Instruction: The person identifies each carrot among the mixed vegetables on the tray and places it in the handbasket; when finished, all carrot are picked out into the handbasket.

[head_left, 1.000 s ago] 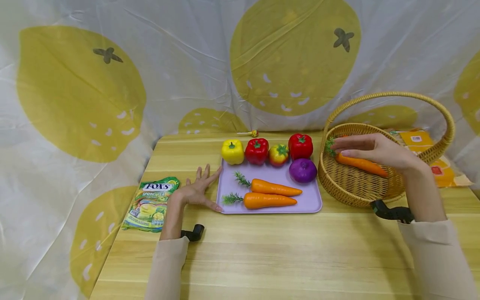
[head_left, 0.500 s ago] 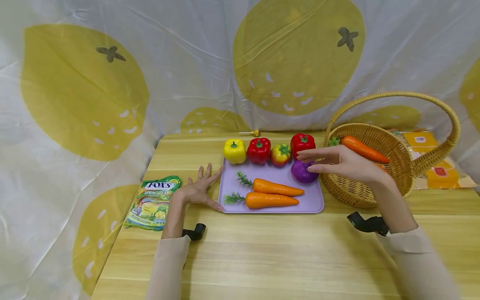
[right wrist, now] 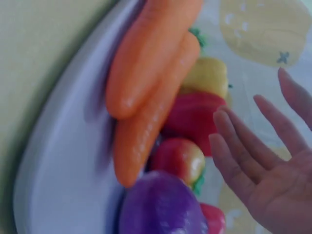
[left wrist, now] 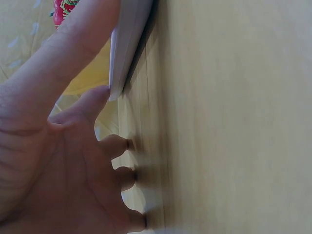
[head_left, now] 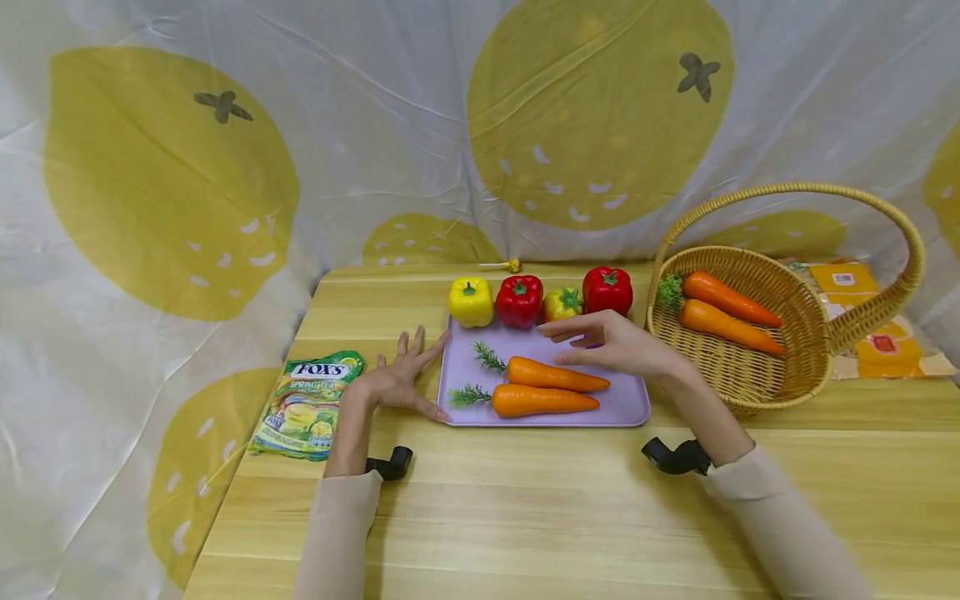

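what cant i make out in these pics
Head view: most of the purple onion, behind the right hand.
Head view: fine print on the Fox's bag, too small.
Head view: part of the orange packet, behind the basket.
Left wrist view: most of the tray, cut off by the top edge.

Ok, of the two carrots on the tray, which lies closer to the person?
The front carrot, alongside the tray's near edge; the rear carrot lies just behind it, farther from that edge.

"FOX'S SPRING TEA" on green bag [head_left: 306,410]
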`<state>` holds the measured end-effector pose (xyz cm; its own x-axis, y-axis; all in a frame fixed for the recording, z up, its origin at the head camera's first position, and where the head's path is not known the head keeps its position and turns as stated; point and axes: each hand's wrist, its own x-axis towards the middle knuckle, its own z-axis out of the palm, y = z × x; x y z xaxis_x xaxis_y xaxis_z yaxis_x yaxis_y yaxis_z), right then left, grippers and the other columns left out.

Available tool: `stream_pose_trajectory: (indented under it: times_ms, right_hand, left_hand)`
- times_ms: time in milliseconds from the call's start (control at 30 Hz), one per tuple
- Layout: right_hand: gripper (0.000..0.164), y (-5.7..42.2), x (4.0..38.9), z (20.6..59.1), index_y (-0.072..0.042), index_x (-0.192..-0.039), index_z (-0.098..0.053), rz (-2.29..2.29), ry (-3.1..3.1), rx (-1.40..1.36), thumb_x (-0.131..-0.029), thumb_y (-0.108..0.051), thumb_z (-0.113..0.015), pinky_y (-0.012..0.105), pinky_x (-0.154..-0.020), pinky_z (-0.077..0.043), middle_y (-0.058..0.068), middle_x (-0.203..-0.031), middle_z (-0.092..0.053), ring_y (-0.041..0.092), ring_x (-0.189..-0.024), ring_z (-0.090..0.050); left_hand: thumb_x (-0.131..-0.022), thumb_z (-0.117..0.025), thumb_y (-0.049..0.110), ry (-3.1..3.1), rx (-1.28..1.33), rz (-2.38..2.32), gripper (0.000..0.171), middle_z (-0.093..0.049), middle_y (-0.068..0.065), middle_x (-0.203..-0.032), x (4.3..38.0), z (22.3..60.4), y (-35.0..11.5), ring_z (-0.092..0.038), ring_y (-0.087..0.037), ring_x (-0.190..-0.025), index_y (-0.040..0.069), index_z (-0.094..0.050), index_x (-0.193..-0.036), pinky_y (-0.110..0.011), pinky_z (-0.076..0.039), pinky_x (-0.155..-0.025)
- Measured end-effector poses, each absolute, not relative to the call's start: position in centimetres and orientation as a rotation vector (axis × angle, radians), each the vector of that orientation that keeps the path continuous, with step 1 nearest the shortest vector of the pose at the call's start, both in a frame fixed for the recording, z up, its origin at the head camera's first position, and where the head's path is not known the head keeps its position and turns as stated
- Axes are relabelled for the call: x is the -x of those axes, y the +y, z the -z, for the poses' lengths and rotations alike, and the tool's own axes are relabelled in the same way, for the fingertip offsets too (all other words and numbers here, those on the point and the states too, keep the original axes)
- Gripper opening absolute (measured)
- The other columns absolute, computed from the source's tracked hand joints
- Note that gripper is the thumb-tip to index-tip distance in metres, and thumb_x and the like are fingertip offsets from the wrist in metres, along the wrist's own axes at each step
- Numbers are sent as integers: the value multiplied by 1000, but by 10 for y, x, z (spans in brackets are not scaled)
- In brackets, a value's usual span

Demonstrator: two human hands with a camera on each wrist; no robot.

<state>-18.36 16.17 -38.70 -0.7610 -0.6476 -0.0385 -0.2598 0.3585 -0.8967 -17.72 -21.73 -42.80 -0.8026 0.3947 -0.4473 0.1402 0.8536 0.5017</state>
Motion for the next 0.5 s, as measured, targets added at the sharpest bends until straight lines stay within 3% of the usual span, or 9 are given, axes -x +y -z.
stream_pose_trajectory:
  times_ms: [133, 333, 500]
  right_hand:
    - [45, 150, 186, 399, -6, -139, -65, 1388, 2200, 767, -96, -11, -73, 54, -111, -50, 19, -144, -64, 40, -131, -62]
    - [47, 135, 188, 411, 3, -140, -62, 1400, 2170, 758, -95, -9, -73, 51, -109, -52, 24, -142, -64, 41, -130, -63]
    - [47, 128, 189, 419, -1, -139, -65, 1368, 2192, 715, -94, -12, -75, 48, -108, -54, 18, -138, -68, 37, -129, -65]
  left_hand:
    - [-71, -93, 52, 2467, -388, -619, 136, 24, -20, -171, 177, 428, -217, 27, -46, -156, 33, 1, -167, -83, 8, -116]
    - [-71, -93, 51, 2463, -384, -622, 136, 24, -20, -171, 178, 429, -217, 27, -45, -156, 33, 1, -167, -82, 9, -116]
    - [-71, -93, 50, 2464, -377, -625, 136, 24, -19, -171, 178, 429, -217, 27, -45, -156, 32, 1, -167, -82, 9, -116]
